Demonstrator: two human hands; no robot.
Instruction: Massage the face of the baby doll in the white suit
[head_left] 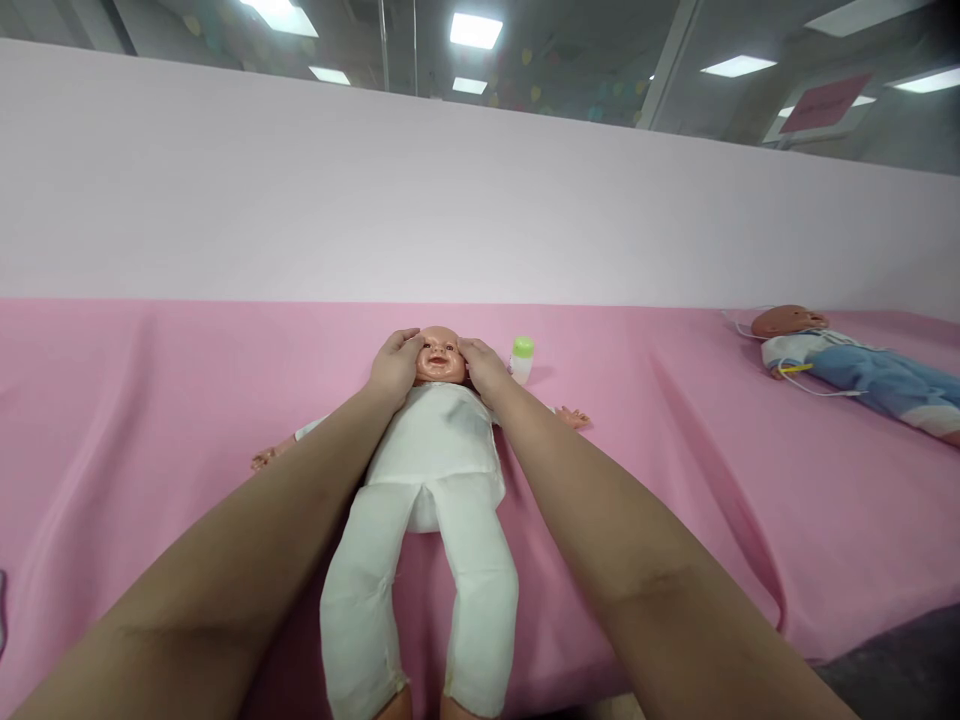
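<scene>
A baby doll [437,430] with a white cloth body lies on its back, its head at the far end and its feet towards me. My left hand [395,368] is cupped against the left side of the doll's head, fingers up by the temple. On the opposite side my right hand [486,369] curves round the head in the same way. Both hands hold the head between them, and the face shows in the gap. The doll's arms stretch out sideways, partly hidden behind my forearms. Just right of my right hand stands a small white bottle [522,362] with a green cap.
A pink cloth [637,480] with folds covers the table. At the far right lies another doll [862,365] in blue and white clothes, with thin white cords and a yellow piece on it. A white wall [450,200] rises behind the table, with glass above.
</scene>
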